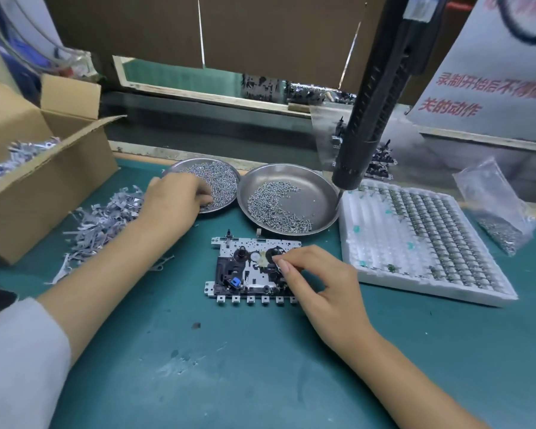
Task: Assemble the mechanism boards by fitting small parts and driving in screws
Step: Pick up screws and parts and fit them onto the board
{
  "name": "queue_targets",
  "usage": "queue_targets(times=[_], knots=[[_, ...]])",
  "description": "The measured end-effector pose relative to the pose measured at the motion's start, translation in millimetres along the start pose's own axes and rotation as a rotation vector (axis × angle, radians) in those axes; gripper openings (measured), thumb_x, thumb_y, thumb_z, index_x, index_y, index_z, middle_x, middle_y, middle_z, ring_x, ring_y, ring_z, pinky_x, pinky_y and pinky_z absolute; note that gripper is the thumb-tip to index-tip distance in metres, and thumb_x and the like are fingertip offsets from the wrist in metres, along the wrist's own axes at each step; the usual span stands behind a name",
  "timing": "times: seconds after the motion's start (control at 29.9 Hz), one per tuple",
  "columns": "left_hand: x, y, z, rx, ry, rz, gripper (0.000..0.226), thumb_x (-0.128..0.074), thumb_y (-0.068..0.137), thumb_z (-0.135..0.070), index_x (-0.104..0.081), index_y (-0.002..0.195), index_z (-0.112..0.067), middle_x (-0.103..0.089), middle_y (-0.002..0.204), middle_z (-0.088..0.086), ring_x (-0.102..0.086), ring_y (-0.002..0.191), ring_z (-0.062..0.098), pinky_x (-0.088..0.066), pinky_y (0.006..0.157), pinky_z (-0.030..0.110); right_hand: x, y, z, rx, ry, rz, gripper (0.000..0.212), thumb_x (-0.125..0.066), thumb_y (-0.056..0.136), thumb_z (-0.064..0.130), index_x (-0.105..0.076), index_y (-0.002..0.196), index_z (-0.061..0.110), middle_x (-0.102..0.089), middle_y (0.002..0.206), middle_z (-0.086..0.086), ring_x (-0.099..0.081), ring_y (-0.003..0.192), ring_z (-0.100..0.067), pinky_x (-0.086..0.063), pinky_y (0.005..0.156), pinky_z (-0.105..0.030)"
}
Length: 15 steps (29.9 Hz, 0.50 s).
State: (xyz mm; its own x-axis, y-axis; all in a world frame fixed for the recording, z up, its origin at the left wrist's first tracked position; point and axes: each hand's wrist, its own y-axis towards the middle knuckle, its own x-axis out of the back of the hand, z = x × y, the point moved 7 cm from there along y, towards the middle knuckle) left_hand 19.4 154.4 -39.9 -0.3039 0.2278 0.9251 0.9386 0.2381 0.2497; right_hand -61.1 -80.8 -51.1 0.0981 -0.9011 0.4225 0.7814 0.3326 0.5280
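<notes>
A white mechanism board (229,274) with black parts and a blue piece lies on the green mat in the middle. My right hand (319,283) rests over its right end, thumb and forefinger pinching a small part down onto the board. My left hand (174,199) reaches into the left steel dish (226,171) of small screws, its fingertips curled among them; what they hold is hidden. A second steel dish (319,187) with larger screws sits just behind the board.
A black electric screwdriver (372,103) hangs above the right dish. A white foam tray (421,239) of small metal parts lies at right, a plastic bag (498,212) beyond it. A cardboard box (44,168) and a heap of metal strips (106,218) are at left.
</notes>
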Motion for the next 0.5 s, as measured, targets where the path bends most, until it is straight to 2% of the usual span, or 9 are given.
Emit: queue_targets(times=[0.17, 0.33, 0.43, 0.5], knots=[[16, -10, -2, -0.058, -0.058, -0.188, 0.011, -0.064, 0.090, -0.022, -0.075, 0.092, -0.022, -0.073, 0.090, 0.004, -0.060, 0.094, 0.031, -0.033, 0.090, 0.033, -1, 1, 1, 0.008, -0.002, 0.011, 0.015, -0.060, 0.089, 0.013, -0.073, 0.087, 0.007, -0.067, 0.085, 0.003, -0.061, 0.081, -0.006, -0.046, 0.074, -0.017], [17, -12, 0, -0.052, -0.097, -0.221, 0.011, -0.059, 0.093, -0.026, -0.068, 0.096, -0.020, -0.071, 0.091, 0.005, -0.059, 0.091, 0.029, -0.027, 0.091, 0.033, -1, 1, 2, 0.007, -0.006, 0.020, 0.015, -0.059, 0.089, 0.014, -0.073, 0.087, 0.008, -0.067, 0.085, 0.002, -0.062, 0.081, -0.008, -0.047, 0.074, -0.019], [18, -12, -1, -0.049, -0.128, -0.195, 0.009, -0.059, 0.093, -0.022, -0.066, 0.095, -0.017, -0.069, 0.097, 0.005, -0.059, 0.095, 0.029, -0.034, 0.093, 0.036, -1, 1, 2, 0.006, -0.006, 0.019, 0.015, -0.059, 0.089, 0.015, -0.073, 0.087, 0.008, -0.067, 0.085, 0.003, -0.062, 0.082, -0.007, -0.047, 0.074, -0.019], [21, -17, -3, -0.043, -0.254, -0.190, 0.007, -0.061, 0.091, -0.017, -0.066, 0.094, -0.014, -0.068, 0.091, 0.003, -0.061, 0.089, 0.024, -0.041, 0.090, 0.032, -1, 1, 2, 0.006, -0.004, 0.018, 0.015, -0.059, 0.089, 0.015, -0.073, 0.087, 0.008, -0.067, 0.085, 0.005, -0.062, 0.082, -0.007, -0.047, 0.074, -0.019]])
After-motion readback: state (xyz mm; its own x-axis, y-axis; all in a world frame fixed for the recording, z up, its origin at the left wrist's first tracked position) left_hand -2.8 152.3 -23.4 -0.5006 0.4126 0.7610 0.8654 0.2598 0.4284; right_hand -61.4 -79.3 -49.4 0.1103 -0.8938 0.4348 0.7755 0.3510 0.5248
